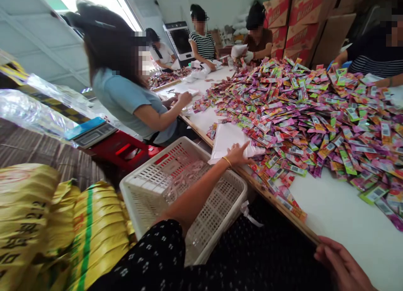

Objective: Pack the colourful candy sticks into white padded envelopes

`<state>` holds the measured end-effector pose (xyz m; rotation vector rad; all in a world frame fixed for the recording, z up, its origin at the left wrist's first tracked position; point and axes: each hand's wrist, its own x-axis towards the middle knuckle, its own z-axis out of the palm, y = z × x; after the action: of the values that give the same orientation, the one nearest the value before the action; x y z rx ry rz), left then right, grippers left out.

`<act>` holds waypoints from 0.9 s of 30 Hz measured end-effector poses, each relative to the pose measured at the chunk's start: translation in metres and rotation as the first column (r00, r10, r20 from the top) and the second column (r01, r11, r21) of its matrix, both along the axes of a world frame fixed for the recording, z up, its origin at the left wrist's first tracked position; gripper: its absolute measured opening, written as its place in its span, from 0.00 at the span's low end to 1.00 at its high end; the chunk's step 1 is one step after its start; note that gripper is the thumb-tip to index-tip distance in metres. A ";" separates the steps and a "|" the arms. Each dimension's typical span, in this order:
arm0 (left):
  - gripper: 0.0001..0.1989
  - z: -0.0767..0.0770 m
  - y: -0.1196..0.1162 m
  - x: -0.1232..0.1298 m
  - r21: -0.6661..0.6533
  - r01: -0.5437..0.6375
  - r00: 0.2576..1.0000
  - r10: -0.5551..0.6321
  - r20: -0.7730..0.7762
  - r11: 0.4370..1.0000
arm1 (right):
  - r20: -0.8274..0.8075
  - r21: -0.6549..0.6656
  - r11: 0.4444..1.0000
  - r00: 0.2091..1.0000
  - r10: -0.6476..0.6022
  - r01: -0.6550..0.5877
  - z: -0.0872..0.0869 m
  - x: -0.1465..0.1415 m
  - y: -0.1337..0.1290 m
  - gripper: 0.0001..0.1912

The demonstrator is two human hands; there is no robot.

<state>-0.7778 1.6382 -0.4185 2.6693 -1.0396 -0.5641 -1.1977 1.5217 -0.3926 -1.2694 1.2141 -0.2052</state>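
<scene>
My left hand [236, 154], with a yellow bracelet at its wrist, reaches across the crate to the table. Its fingers are spread over a stack of flat white plastic bags [227, 135] lying at the table's near edge. Beside the bags begins a wide heap of small colourful snack packets [299, 114], pink, purple, orange and green. At the lower right, my right hand [344, 263] has its fingers curled at the wooden table edge [304, 229]. Part of that hand is cut off by the frame.
Below my left arm stands a white plastic crate [132, 182] holding clear plastic. Yellow woven sacks [97, 224] fill the lower left, near a scale [94, 133] on a red stool [126, 150]. Several co-workers sit round the table. Red and brown cartons [302, 30] are stacked behind.
</scene>
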 end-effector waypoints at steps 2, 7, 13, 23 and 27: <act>0.46 -0.003 0.007 0.007 0.021 0.088 0.994 -0.089 0.056 0.996 | -0.039 -0.066 0.997 0.999 0.037 -0.039 -0.001 0.004 0.002 0.39; 0.36 -0.011 0.008 0.023 0.068 0.190 0.956 -0.200 0.214 0.979 | -0.078 -0.159 0.979 0.991 0.112 -0.124 0.018 0.051 0.015 0.38; 0.29 0.002 0.011 0.051 0.004 0.191 0.955 -0.187 0.232 0.982 | 0.096 -0.113 0.949 0.947 0.306 -0.295 0.037 0.152 0.022 0.28; 0.22 0.142 0.122 0.089 -0.463 0.108 0.930 0.075 0.360 0.880 | 0.309 0.111 0.920 0.893 0.327 -0.376 0.033 0.234 0.028 0.19; 0.19 0.196 0.128 0.023 -0.629 0.482 0.851 -0.156 0.501 0.610 | 0.388 -0.062 0.878 0.799 0.459 -0.474 0.038 0.235 0.021 0.31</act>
<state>-0.7551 1.7658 -0.2226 1.8704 -1.4847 0.3577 -0.9627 1.5429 -0.3542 -1.3760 0.5313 -0.0655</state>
